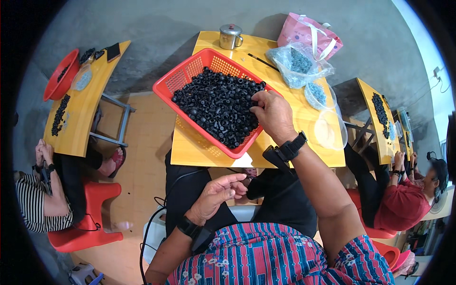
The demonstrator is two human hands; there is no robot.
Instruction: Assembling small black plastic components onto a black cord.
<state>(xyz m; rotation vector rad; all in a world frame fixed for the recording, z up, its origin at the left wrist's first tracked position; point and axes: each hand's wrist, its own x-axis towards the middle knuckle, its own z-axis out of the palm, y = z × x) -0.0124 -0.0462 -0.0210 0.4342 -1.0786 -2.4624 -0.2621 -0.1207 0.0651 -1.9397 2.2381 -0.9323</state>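
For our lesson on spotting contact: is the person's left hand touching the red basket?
Apart. In the head view, the front edge of the yellow table shows plainly between the left hand and the red basket.

Table (254, 46), yellow, wood-look top. Directly on it:
- rectangular red plastic basket (194, 123), perforated walls, set askew;
- lidded silver metal mug (231, 39), far edge;
- slim black stick (262, 62);
- clear plastic bag (284, 60) of pale-blue pieces;
- round clear plastic tub (331, 101), blue pieces inside;
- round clear plastic disc (334, 133), right edge;
- pink tote bag (295, 32), white handles, far right corner.
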